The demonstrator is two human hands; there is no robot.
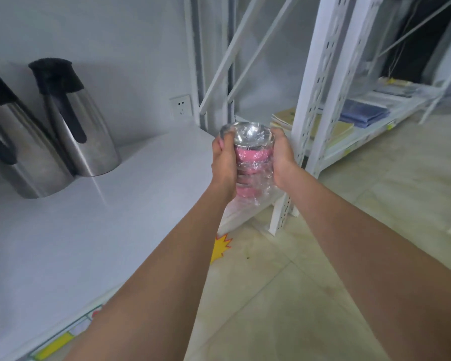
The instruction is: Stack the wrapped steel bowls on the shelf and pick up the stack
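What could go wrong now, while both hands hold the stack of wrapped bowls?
The stack of plastic-wrapped steel bowls with pink bands is squeezed only from the sides by the left hand and right hand; slippery film may let bowls slide out. It hangs near the white shelf edge, above tiled floor.

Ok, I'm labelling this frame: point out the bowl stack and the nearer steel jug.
bowl stack [246, 138], head view, top bowl's wrapped steel inside.
nearer steel jug [90, 142], head view, its steel side.
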